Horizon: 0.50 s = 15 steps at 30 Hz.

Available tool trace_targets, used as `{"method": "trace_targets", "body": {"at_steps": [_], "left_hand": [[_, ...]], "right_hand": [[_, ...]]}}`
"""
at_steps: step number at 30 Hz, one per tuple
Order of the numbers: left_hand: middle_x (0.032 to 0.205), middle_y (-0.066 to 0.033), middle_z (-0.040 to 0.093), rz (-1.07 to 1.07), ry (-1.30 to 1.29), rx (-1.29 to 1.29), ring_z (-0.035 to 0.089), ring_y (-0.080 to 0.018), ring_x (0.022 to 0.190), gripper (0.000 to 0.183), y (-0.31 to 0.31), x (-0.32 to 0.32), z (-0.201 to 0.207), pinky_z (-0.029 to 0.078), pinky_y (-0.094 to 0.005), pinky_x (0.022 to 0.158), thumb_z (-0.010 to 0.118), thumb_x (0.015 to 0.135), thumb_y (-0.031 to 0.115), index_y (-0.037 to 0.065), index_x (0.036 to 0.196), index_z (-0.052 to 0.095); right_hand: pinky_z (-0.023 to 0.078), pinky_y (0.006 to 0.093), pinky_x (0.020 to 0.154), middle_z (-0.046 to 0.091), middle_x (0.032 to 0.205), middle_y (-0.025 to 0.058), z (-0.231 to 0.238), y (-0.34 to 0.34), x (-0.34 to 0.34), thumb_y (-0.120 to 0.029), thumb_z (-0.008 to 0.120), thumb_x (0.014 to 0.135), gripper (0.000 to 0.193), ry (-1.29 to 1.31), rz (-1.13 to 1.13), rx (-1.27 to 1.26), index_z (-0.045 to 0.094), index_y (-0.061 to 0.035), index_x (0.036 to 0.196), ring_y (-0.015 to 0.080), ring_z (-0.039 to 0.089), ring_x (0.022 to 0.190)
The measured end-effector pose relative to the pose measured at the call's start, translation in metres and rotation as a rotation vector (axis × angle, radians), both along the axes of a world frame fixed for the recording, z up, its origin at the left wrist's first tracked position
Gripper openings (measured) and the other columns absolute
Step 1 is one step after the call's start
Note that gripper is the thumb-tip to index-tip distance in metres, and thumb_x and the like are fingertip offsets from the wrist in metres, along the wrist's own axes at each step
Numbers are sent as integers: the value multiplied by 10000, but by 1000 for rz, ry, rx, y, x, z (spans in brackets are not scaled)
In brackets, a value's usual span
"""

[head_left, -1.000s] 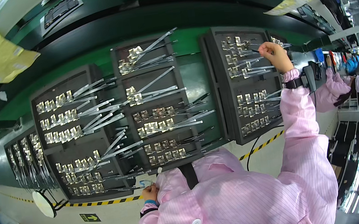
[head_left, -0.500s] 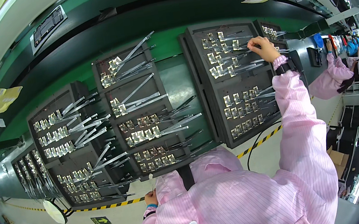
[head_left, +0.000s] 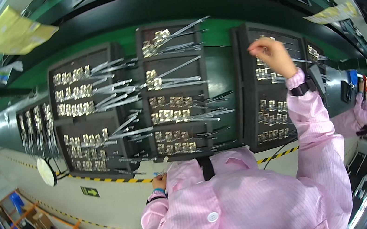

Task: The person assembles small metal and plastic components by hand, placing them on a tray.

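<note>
My right hand [head_left: 275, 56] is raised over the far part of the right-hand black tray [head_left: 268, 88], its thumb and fingertips pinched together. I cannot make out anything between them. Under and beside it lie rows of small metallic parts [head_left: 274, 118], with thin strips running off to the right. Low at my waist, my left hand [head_left: 159, 182] has its fingers curled, partly hidden by the pink smock. Just above it shows a small pale tip [head_left: 166, 159], and I cannot tell what it belongs to.
A middle black tray [head_left: 172, 64] and a left black tray [head_left: 88, 123] hold more metallic parts, their silvery strips overhanging to the right. Another tray [head_left: 35, 128] lies far left. A round white stool [head_left: 46, 171] stands by the bench. Another person in pink [head_left: 357, 113] is at far right.
My right hand has moved leftward across the right tray, from the strip ends to nearer its left side. The view has turned, so the trays appear farther right. My left hand stays low.
</note>
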<state>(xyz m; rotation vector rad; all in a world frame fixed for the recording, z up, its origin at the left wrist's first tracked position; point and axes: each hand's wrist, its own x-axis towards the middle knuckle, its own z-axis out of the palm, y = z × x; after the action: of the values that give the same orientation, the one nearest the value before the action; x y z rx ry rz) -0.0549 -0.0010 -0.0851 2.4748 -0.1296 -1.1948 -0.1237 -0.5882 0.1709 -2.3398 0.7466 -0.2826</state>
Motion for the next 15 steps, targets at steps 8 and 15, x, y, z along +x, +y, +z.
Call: {"method": "trace_targets", "body": {"at_steps": [8,15], "left_hand": [[620,-200,602,133,-13,-51,614,-336,600,440,12,-17,-7,462,-385,576,612,780,416,-10,673,645],[566,-147,599,270,45,15,604,-260,543,407,32,-34,3,443,-357,536,621,776,411,27,649,660]], "right_hand": [[488,369,691,632,749,73,-129,101,155,-118,645,668,41,141,389,-105,657,-117,706,263,599,789],[482,367,693,635,725,56,-139,103,155,-110,647,651,8,267,386,-19,652,-106,647,257,590,809]]}}
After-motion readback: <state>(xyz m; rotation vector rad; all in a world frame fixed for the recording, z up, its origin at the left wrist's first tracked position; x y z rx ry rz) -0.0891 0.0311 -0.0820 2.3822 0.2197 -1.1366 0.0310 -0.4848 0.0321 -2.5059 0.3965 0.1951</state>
